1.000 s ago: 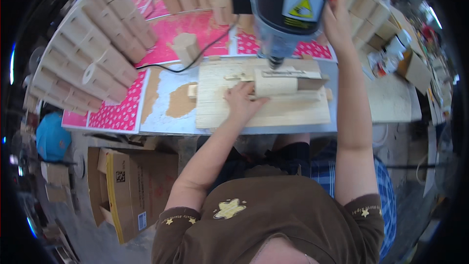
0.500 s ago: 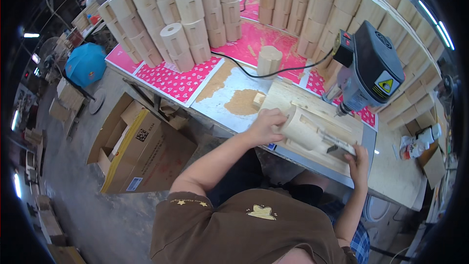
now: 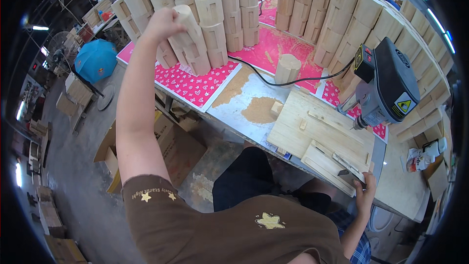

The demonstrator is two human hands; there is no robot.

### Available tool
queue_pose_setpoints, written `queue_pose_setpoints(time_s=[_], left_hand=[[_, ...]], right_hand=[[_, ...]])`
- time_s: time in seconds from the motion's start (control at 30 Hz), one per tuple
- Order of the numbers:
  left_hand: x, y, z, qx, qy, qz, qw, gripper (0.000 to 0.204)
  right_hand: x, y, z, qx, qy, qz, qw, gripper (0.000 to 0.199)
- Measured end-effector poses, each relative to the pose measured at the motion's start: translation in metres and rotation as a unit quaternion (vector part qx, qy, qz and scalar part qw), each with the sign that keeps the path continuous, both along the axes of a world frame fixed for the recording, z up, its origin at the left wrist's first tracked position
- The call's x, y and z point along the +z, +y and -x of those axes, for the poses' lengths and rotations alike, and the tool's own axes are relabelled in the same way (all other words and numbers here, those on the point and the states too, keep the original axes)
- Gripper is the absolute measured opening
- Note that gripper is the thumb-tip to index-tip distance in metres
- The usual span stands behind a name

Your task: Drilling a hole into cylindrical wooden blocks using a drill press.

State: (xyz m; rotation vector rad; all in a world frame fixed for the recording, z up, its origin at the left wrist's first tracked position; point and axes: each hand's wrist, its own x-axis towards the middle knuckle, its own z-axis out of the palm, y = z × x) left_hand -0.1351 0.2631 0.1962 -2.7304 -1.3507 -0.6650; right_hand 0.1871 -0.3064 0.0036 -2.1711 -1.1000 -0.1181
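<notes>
My left hand (image 3: 166, 23) is stretched out to the far left, its fingers closed round a pale wooden cylinder (image 3: 187, 18). That cylinder sits on top of a short column of similar slotted cylinders. Low at the right, my right hand (image 3: 364, 191) grips the dark handle of a metal clamp (image 3: 350, 172) at the end of a wooden jig (image 3: 293, 122). The jig is a flat board with wooden strips fixed on it, and no cylinder lies in it. Parts of the right fingers are hidden behind the clamp.
A drill head (image 3: 386, 85) overhangs the jig's right side. One loose cylinder (image 3: 288, 70) stands behind the jig, beside a black cable (image 3: 264, 79). Tall stacks of cylinders (image 3: 337, 22) ring the table's back. Sawdust (image 3: 264, 110) lies left of the jig; a cardboard box (image 3: 178, 154) stands below.
My left hand has carried the cylinder from the jig up and left onto the column. My right hand has stayed at the clamp. The view has shifted slightly.
</notes>
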Motion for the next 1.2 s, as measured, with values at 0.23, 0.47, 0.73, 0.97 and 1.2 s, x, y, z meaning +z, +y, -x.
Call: queue_pose_setpoints(time_s=[0.23, 0.47, 0.73, 0.97, 1.2], left_hand=[[-0.009, 0.065, -0.021, 0.068, 0.026, -0.033, 0.997, 0.042], [-0.08, 0.035, -0.061, 0.041, -0.174, -0.308, 0.934, 0.043], [-0.228, -0.059, -0.194, -0.187, -0.25, 0.031, 0.949, 0.061], [-0.284, -0.068, -0.284, -0.154, -0.133, 0.197, 0.959, 0.07], [-0.308, -0.04, -0.259, -0.124, -0.45, 0.168, 0.868, 0.07]], right_hand=[[-0.002, -0.004, 0.007, -0.025, 0.007, 0.025, 0.999, 0.029], [-0.004, -0.006, 0.01, -0.029, -0.013, 0.022, 0.999, 0.03], [0.001, 0.003, 0.003, -0.022, -0.015, 0.019, 0.999, 0.028], [-0.01, -0.005, -0.001, -0.014, -0.003, -0.008, 1.0, 0.031], [-0.01, -0.005, -0.001, -0.02, -0.028, -0.038, 0.999, 0.034]])
